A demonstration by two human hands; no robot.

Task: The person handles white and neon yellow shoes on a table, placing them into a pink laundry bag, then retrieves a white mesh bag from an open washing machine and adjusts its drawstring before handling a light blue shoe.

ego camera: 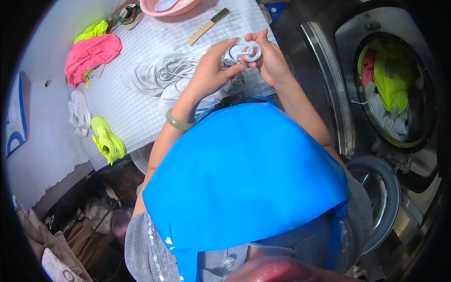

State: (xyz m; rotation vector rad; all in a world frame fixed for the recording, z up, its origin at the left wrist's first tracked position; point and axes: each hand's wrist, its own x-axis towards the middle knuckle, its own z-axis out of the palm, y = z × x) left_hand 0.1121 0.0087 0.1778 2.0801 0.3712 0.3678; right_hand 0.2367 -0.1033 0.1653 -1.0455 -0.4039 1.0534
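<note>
A looped white cord [252, 53] sits between my two hands above the right side of the table. The fingers of my right hand [273, 61] hold the coil from its right side. My left hand [213, 68] closes on the cord's left part with thumb and fingers, where the cord is partly blurred. Below and left of my left hand lies a crumpled light grey cloth item [148, 75] with thin cords on it. Part of that cloth is hidden behind my left hand and forearm.
A wooden-handled wire brush [208, 26] and a pink basin [172, 13] lie beyond my hands. Pink cloth [93, 53], a white shoe [81, 108] and a neon yellow shoe [107, 139] line the table's left side. At right, an open front-loading machine [419, 116] holds clothes.
</note>
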